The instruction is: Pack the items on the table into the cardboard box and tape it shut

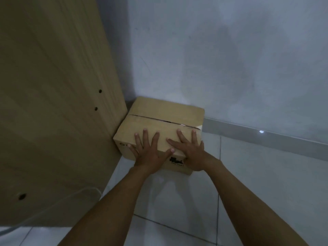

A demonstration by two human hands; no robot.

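A closed cardboard box (159,112) stands on the tiled floor in the corner between a wooden panel and the wall. Its top flaps meet along a dark seam, with shiny clear tape at the seam's right end. My left hand (148,150) lies flat with spread fingers on the near top edge of the box. My right hand (190,150) lies flat beside it on the right, fingers spread, its thumb side touching my left thumb. Both palms hang over the front face, partly hiding black print there. Neither hand holds anything.
A tall light-wood panel (53,103) with several drilled holes stands directly left of the box. A grey-white wall (230,59) with a baseboard (266,135) runs behind. White floor tiles (248,192) spread to the right and front. A pale cable (53,206) curves at lower left.
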